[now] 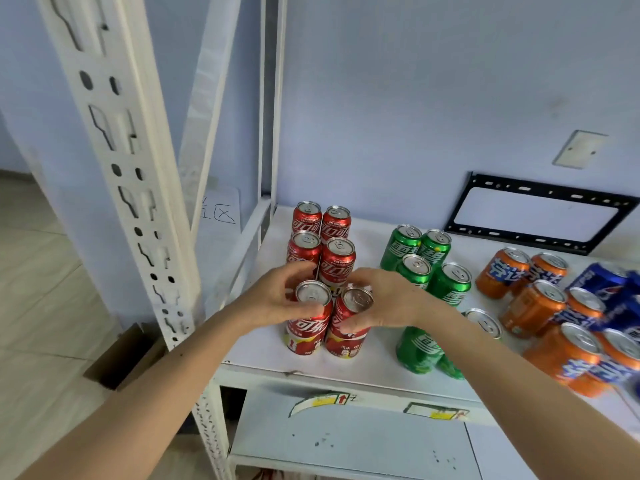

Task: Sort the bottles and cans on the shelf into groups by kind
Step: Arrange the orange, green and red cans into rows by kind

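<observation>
Several red cola cans stand in two columns at the left end of the white shelf [346, 370]. My left hand [273, 299] grips the front left red can [309, 318]. Beside it, my right hand [384, 303] grips the front right red can [349, 320], which tilts slightly. Further back in the same group stands another red can [337, 261]. Green cans [450, 282] form a group in the middle, and my right forearm partly hides the front ones. Orange cans [533, 308] and blue cans [602, 282] crowd the right side.
A white perforated shelf upright [138, 202] rises close on the left. A black metal bracket [540, 216] leans on the back wall. Below the shelf lies a lower board [346, 434]. An open cardboard box [128, 355] sits on the floor at the left.
</observation>
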`<state>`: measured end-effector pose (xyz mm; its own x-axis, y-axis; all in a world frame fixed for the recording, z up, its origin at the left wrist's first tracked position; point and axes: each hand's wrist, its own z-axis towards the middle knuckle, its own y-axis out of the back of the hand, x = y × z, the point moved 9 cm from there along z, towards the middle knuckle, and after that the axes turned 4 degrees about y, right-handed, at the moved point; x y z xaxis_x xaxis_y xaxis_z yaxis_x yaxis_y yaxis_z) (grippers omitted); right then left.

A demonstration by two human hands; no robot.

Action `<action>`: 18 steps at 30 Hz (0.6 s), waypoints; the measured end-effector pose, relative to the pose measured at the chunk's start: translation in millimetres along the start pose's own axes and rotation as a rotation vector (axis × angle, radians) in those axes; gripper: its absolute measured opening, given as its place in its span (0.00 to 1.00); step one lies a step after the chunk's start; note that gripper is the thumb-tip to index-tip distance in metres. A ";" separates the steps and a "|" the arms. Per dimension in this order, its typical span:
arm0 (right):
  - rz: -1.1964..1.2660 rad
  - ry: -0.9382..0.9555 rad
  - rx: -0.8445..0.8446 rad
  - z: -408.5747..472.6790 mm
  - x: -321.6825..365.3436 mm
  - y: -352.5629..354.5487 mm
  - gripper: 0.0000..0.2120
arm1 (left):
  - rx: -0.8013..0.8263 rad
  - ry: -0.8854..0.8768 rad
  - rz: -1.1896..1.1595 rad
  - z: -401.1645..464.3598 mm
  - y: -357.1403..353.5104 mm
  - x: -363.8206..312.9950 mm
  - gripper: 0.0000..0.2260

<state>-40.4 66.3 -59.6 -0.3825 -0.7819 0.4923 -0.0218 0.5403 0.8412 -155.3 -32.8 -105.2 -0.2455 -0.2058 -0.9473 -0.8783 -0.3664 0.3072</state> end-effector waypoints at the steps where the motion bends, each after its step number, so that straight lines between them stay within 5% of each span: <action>1: -0.001 0.015 -0.021 -2.7 1.7 -2.5 0.36 | 0.015 0.024 0.011 -3.3 -3.4 10.3 0.36; 4: 0.003 0.026 -0.079 -4.5 2.5 -7.3 0.35 | 0.019 0.068 0.041 -8.7 -10.4 35.6 0.43; 12: 0.040 -0.006 -0.097 8.7 -1.7 -16.6 0.34 | -0.022 0.071 0.119 -13.9 3.1 46.7 0.35; 18: -0.031 0.029 -0.047 21.6 4.5 -25.4 0.36 | -0.041 0.087 0.074 -16.2 11.1 53.5 0.39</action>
<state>-61.5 55.7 -83.6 -0.3555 -0.8068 0.4718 0.0102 0.5014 0.8651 -171.5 -62.6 -151.1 -0.2707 -0.3107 -0.9112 -0.8414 -0.3835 0.3807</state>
